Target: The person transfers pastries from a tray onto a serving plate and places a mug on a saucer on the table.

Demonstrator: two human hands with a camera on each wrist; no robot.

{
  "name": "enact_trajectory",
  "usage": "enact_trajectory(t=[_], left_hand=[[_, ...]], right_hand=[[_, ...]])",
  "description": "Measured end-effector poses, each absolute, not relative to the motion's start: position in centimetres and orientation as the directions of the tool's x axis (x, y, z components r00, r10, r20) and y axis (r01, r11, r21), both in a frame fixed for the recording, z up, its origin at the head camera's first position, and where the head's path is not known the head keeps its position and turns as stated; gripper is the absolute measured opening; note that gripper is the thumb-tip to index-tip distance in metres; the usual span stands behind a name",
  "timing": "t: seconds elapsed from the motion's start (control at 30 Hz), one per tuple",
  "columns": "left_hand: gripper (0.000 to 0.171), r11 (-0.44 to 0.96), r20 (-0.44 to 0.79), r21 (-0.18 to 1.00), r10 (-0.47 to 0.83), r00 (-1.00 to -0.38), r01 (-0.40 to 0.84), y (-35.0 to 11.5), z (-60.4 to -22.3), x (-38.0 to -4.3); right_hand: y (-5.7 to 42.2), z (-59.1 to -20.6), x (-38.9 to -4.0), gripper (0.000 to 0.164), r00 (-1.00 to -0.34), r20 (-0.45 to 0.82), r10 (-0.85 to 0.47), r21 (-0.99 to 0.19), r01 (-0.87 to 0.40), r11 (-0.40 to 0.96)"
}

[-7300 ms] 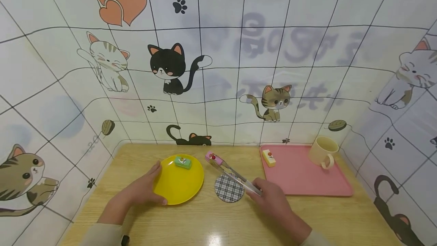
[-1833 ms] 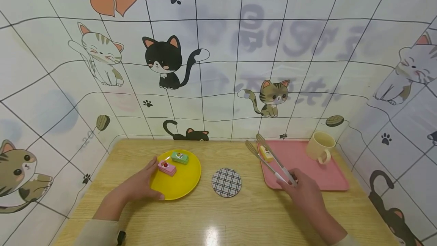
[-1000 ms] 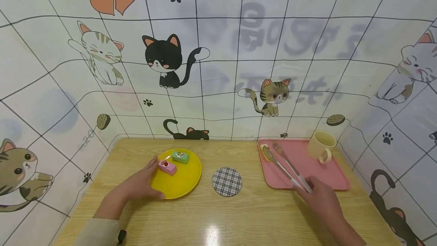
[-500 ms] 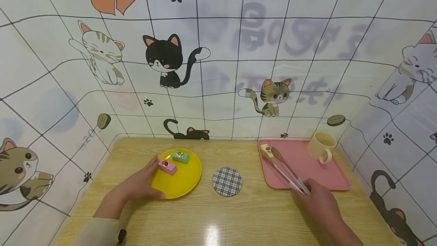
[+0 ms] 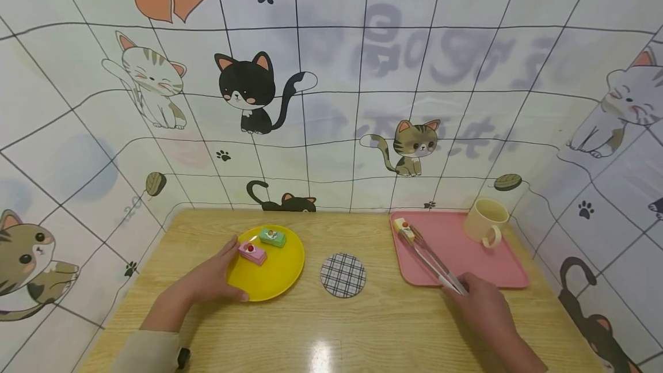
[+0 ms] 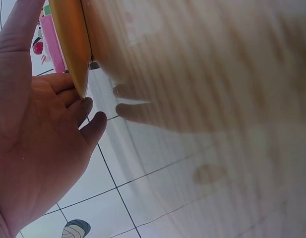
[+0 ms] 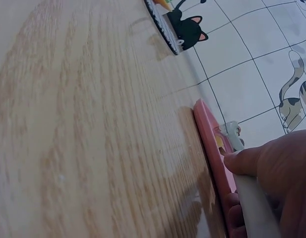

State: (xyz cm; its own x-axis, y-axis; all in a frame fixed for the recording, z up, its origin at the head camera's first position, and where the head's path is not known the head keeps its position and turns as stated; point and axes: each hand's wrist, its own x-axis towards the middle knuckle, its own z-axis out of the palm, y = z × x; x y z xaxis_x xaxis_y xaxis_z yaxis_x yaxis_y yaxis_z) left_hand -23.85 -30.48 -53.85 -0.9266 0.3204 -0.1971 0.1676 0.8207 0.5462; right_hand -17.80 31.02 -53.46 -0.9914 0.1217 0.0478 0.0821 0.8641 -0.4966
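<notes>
My left hand [image 5: 209, 281] holds the left rim of the yellow plate [image 5: 279, 278], fingers at its far side and thumb at its near side. On the plate lie a pink toy cake slice [image 5: 252, 252] and a green toy cake slice [image 5: 272, 237]. My right hand [image 5: 484, 307] grips metal tongs [image 5: 434, 263] by their handle end. Their tips are drawn together at the near end of a yellow toy cake slice [image 5: 403, 227], at the pink tray's left side. In the right wrist view, the pale handle of the tongs [image 7: 254, 208] lies under the thumb.
A cream mug [image 5: 484, 222] stands at the far right of the pink tray [image 5: 484, 266]. Between plate and tray lies a round checked coaster [image 5: 343, 276] on the wooden table [image 5: 290, 332]. A cat-print wall covering [image 5: 331, 131] encloses the back and sides.
The pink cake slice has gone from the tongs to the plate. The tongs have moved right to the tray, and their tips have closed in on the yellow slice. My left hand stays at the plate.
</notes>
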Motion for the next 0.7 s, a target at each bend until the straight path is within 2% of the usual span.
enact_trajectory(t=[0.7], left_hand=[[0.139,0.812,-0.191,0.56,0.318,-0.929,0.163,-30.4,-53.6,-23.5]], right_hand=[[31.1,-54.4,-17.6,0.024,-0.993,0.037,0.116,-0.501,0.082,0.861]])
